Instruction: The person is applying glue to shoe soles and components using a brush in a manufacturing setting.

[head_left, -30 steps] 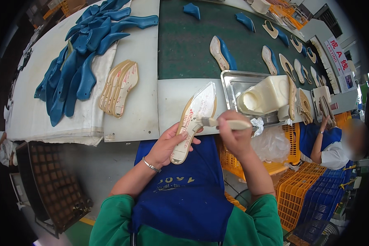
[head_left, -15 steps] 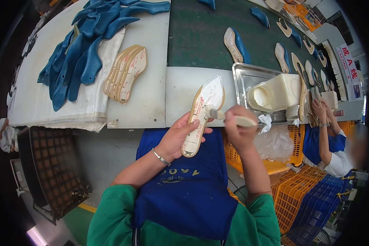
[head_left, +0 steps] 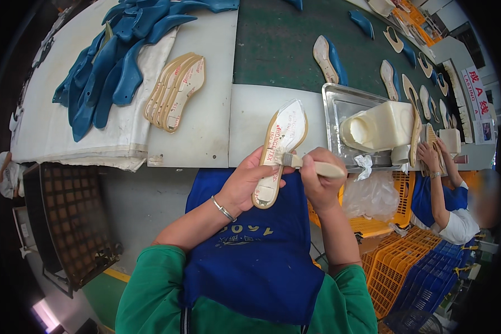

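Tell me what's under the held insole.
The left hand's fingers run under the insole, tips showing past its right edge; their covered stretch and the insole's underside can't be seen.

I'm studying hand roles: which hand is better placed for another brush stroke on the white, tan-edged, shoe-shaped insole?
Probably the right hand: it grips the cream-handled brush, bristles at the insole. The left hand is occupied holding the insole.

Fairly bright, even light falls on the white tabletop (head_left: 200, 142), with the floor (head_left: 136, 195) below dimmer, highlights on the metal tray (head_left: 333, 89) and a pale glare at near left. Straight edges bend toward the black fisheye rim. The insole (head_left: 288, 125) and brush (head_left: 293, 161) look reasonably clear; the co-worker's head (head_left: 485, 197) at right is blurred.
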Available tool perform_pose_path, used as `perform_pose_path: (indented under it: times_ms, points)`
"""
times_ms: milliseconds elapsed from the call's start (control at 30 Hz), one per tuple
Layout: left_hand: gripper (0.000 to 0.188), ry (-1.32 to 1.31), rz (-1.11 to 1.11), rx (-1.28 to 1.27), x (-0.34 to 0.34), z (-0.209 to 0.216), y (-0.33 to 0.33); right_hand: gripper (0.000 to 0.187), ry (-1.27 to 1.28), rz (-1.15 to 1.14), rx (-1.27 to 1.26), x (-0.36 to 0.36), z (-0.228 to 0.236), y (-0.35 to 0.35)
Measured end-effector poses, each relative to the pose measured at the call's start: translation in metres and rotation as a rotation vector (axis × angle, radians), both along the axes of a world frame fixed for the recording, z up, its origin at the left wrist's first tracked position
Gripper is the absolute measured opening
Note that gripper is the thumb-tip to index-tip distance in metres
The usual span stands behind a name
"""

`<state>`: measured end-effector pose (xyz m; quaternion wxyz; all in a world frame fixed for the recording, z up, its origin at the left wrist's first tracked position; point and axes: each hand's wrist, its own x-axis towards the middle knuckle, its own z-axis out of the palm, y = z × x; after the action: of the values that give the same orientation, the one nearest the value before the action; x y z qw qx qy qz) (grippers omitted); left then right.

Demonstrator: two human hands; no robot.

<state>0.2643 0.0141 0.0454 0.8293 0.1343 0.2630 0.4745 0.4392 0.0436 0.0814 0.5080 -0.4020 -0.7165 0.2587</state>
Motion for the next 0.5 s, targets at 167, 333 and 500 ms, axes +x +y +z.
perform_pose_path:
  times_ms: [167,333,500]
  points:
    - [0.056,0.19,-0.013,0.058,0.003,0.012,-0.003,0.007,0.251,-0.128,-0.144,-0.001,0.011,0.022]
    - [0.058,0.315,0.03,0.129,0.006,0.012,-0.007,0.008,-0.17,-0.017,0.218,-0.01,0.023,0.022]
    - [0.059,0.33,0.054,0.166,0.005,-0.008,-0.002,0.016,-0.262,0.136,0.331,-0.017,0.024,0.007]
